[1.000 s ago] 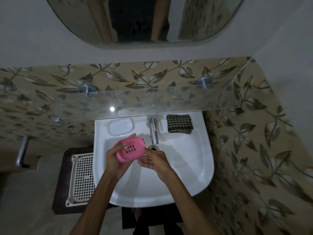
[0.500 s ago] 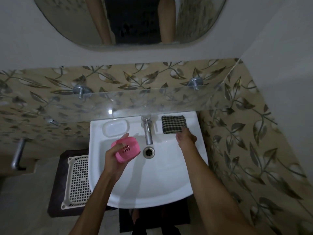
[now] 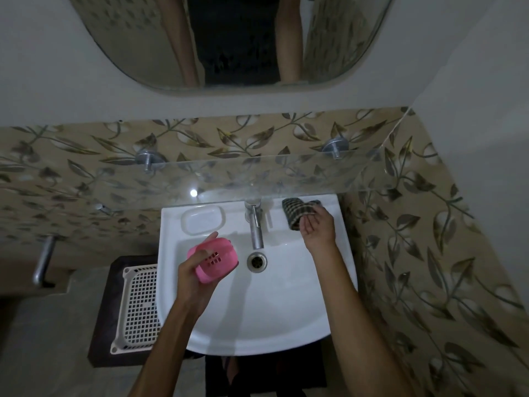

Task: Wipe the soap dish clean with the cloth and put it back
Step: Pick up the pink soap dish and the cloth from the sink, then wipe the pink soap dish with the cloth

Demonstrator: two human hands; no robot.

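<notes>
A pink slotted soap dish [image 3: 216, 259] is held in my left hand [image 3: 194, 277] over the left side of the white sink basin [image 3: 269, 310], tilted with its slotted face toward me. A dark checked cloth [image 3: 297, 212] lies on the sink's back right ledge, one edge lifted and folded over. My right hand [image 3: 317, 227] grips that edge of the cloth with its fingertips.
A moulded soap recess [image 3: 203, 219] sits on the sink's back left ledge. A chrome tap [image 3: 255, 224] stands at the middle, above the drain [image 3: 256, 261]. A glass shelf [image 3: 257, 173] overhangs the sink's back. A white plastic basket [image 3: 137, 308] is on the floor at left.
My right hand left the soap dish, reached to the back right ledge and took hold of the cloth, which is now lifted at one edge. My left hand kept holding the dish.
</notes>
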